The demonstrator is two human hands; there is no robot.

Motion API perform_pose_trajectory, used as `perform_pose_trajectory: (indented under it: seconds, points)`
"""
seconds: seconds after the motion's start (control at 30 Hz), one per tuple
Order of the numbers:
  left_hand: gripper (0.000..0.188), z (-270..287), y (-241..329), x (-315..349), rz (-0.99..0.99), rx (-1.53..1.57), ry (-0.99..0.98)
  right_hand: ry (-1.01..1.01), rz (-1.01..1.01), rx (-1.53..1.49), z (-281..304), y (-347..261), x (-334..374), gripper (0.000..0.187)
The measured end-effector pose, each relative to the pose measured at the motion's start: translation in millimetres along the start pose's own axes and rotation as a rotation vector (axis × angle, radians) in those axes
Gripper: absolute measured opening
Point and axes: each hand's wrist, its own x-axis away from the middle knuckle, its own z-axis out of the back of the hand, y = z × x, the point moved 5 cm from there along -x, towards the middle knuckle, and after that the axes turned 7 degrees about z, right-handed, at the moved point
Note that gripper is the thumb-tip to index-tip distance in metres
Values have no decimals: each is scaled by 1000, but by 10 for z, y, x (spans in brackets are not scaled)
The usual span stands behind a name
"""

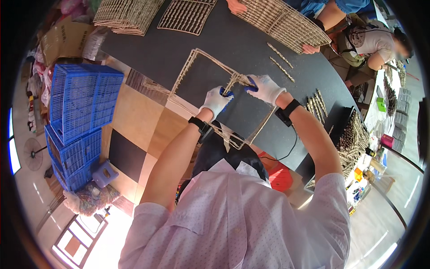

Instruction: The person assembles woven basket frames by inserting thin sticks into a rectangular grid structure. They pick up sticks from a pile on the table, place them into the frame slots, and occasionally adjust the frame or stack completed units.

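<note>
At a dark table (152, 58) in a cluttered workroom, we saw two gloved hands close in on an open frame (217, 61) of twisted strands. The left hand (217, 101) gripped the near end of a short bar (230, 84) at its middle; the right hand (265, 88) pinched the frame just right of the bar's far end. That bar lay between them, its long axis slanting forward and slightly right. Two loose strips (281, 55) rested beyond the right hand, which we judged the nearer one, both pointing diagonally.
</note>
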Motion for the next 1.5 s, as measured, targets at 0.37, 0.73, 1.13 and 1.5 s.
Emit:
perform_pose_trajectory:
  seconds: [0.37,0.73,1.13,1.5]
  points:
    - [27,-152,282,17,101,-119,-18,-148,-351,414,9,-135,111,71]
    - [31,47,203,21,-344,-396,237,-148,-307,-928,-86,40,206,30]
    - [44,-63,190,-96,-32,-465,117,57,-380,-39,33,-27,191,78]
    - [35,-274,12,-225,204,-230,-17,161,-253,232,-134,143,167,59]
